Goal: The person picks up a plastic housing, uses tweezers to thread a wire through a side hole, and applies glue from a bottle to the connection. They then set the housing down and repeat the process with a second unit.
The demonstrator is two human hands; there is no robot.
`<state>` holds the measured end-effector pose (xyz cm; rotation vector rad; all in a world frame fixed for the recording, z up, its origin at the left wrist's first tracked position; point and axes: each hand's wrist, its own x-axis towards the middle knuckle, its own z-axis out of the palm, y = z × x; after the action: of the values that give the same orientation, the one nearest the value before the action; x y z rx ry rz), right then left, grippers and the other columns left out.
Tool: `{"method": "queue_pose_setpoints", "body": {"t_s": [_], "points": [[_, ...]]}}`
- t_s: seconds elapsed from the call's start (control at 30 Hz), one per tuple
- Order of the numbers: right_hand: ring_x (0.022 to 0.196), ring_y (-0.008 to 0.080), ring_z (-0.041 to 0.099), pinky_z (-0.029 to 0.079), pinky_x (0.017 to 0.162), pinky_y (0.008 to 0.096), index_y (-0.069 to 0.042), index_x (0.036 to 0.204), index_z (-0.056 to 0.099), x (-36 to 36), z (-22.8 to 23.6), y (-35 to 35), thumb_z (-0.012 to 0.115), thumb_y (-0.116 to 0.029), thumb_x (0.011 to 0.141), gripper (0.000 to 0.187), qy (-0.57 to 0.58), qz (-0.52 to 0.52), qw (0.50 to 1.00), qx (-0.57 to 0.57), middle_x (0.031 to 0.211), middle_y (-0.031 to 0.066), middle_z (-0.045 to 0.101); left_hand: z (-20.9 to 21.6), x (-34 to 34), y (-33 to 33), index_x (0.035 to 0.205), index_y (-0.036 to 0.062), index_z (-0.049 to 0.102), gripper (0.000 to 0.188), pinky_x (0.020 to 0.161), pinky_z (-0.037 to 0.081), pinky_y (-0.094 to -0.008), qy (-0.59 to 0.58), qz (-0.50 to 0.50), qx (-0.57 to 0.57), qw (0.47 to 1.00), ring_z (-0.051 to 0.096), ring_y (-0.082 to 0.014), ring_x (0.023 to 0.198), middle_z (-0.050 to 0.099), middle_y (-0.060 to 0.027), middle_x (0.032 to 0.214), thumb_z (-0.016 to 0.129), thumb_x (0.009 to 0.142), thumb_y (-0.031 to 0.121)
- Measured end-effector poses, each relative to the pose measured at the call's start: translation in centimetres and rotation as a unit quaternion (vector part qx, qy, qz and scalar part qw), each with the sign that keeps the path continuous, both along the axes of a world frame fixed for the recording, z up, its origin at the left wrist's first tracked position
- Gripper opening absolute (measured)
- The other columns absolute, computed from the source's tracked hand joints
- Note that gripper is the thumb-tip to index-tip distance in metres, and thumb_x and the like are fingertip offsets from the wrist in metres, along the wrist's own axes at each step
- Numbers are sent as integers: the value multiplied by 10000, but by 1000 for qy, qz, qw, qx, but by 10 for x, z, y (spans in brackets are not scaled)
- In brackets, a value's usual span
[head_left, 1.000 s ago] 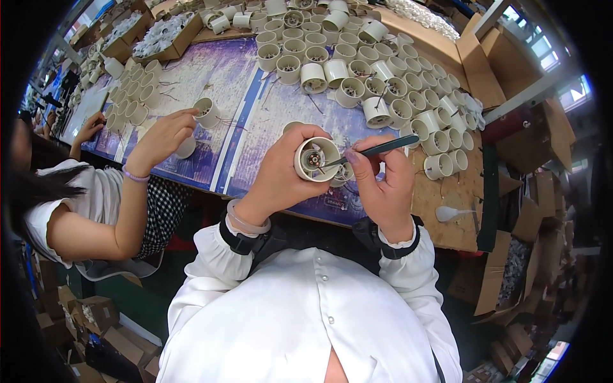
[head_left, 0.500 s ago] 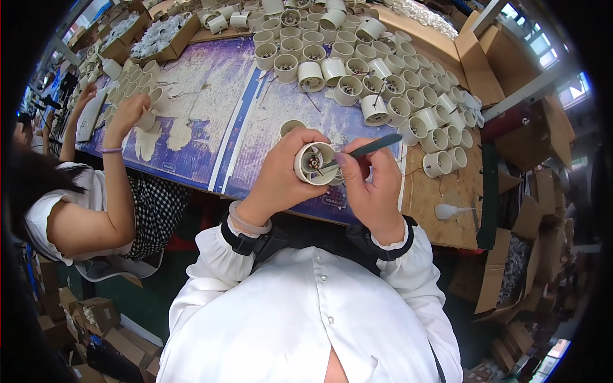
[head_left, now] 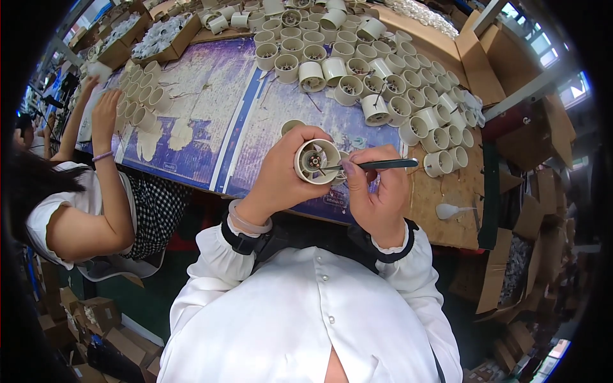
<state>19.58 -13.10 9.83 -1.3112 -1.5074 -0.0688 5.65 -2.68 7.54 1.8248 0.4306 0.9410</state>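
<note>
My left hand [head_left: 276,167] is wrapped round a cream-white cylindrical housing [head_left: 328,154], its open end tilted up toward me. Inside it sits a small round part with copper-coloured bits [head_left: 314,161], perhaps a motor. My right hand [head_left: 382,195] pinches dark tweezers [head_left: 393,164] between thumb and fingers. They lie nearly level, their thin tip reaching in over the housing's right rim; what the tip touches is too small to tell. Just behind my left hand stands another cream housing [head_left: 292,125], partly covered. A further one shows in part between my hands.
Many similar housings [head_left: 348,89] crowd the table's far right, some lying on their sides. A white dropper bottle [head_left: 447,210] lies on the bare wood at right. To the left, a co-worker's hand [head_left: 106,115] is over more housings [head_left: 144,119]. Boxes of pale parts [head_left: 167,37] stand behind.
The tweezers have swung down from a steep slant to nearly level, and my right hand has turned with them. The co-worker's nearer hand has left a housing and moved left.
</note>
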Motion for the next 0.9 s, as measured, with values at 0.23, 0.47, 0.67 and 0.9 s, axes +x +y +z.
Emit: {"method": "queue_pose_setpoints", "body": {"t_s": [0.23,0.47,0.67,0.9], "points": [[671,114,546,422,559,210,-20,948,557,0,4,0,648,-16,857,129,-67,-3,993,94,857,91,615,2,-1,1,1088,59,525,532,803,480,-265,24,-4,9,1000,592,-128,913,599,-56,1021,785,626,17],[677,125,546,423,569,216,-25,946,557,1,2,-3,640,-9,858,122,-3,-8,1000,9,859,90,620,5,1,0,1086,55,525,523,796,482,-261,18,-17,0,1000,593,-130,902,602,-55,1006,780,632,11],[671,117,542,415,559,205,-24,949,560,0,-1,-1,646,-13,857,126,2,-6,1000,23,858,89,619,6,0,-2,1079,51,527,508,796,480,-259,20,-10,11,1000,591,-130,899,600,-55,1004,776,638,6],[661,104,535,408,545,200,-27,948,561,2,-4,-1,651,-16,856,129,4,-6,999,41,850,84,622,5,1,-3,1077,61,543,531,796,484,-274,20,-11,-10,1000,608,-161,895,600,-57,991,787,607,26]]}}
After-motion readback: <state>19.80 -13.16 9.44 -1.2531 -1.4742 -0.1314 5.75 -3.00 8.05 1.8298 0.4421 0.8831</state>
